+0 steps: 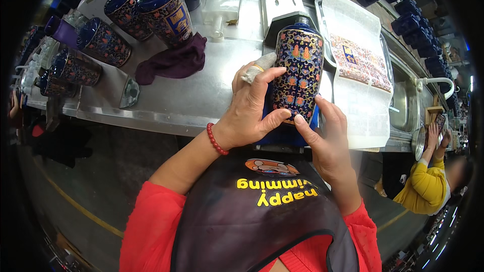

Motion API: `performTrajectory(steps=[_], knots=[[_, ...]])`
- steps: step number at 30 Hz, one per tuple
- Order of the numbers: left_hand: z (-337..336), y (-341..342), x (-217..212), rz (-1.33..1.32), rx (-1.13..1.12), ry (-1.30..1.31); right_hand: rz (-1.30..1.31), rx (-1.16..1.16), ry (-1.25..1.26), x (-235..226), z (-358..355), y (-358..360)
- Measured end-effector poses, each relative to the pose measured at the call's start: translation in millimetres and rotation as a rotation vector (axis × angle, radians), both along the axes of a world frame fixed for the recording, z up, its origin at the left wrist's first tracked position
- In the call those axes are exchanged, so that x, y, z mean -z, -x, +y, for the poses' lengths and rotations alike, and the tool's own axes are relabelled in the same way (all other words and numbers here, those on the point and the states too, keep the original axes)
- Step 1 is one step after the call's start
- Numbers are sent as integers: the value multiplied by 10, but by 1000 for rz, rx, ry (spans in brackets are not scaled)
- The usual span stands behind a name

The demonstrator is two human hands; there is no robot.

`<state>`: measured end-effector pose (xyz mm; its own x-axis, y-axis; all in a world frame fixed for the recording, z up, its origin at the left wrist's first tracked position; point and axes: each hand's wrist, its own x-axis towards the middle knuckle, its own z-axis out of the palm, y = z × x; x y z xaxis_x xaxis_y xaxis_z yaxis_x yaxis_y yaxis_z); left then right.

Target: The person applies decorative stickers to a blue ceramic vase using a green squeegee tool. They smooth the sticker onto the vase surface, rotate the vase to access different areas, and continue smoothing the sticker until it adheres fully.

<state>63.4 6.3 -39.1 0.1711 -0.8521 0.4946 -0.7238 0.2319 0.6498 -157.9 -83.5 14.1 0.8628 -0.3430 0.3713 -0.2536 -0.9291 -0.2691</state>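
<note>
A dark blue bottle (298, 70) with a dense floral pattern lies tilted in front of me, its clear neck pointing away. My left hand (252, 100) is against its left side, with the index finger and thumb on the patterned surface. Pale wrapping covers a finger of that hand, and a red bead bracelet circles the wrist. On the bottle's lower right edge, my right hand (330, 131) presses with thumb and fingers. Beneath the bottle are a blue support (313, 122) and a black-and-white stand (280, 1). Right of it lies a printed decal sheet (360, 108) showing similar floral patterning.
Several patterned bottles (105, 41) stand at the left beside a purple cloth (174, 63). A clear bottle (224, 2) lies on the metal worktop (166, 106). At the right are a sink (402, 103), a white faucet (437, 81) and a person in yellow (426, 186).
</note>
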Motion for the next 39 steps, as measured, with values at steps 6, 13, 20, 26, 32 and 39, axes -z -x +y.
performTrajectory(steps=[6, 13, 20, 26, 32, 39], knots=[[10, -10, 83, 307, 96, -64, -8, -2, 10, 0, -11, 9], [47, 27, 119, 151, 32, -30, -98, 12, -3, 110, -5, -10], [46, 47, 53, 108, 6, -27, -75, 22, 0, 102, -8, -1], [48, 27, 105, 282, 49, -26, -97, 26, -22, 92, 9, -14], [63, 60, 143, 186, -21, -30, -92, 30, -60, 103, 17, 7], [58, 45, 37, 87, -46, -32, -93, 32, -66, 100, 24, -8]])
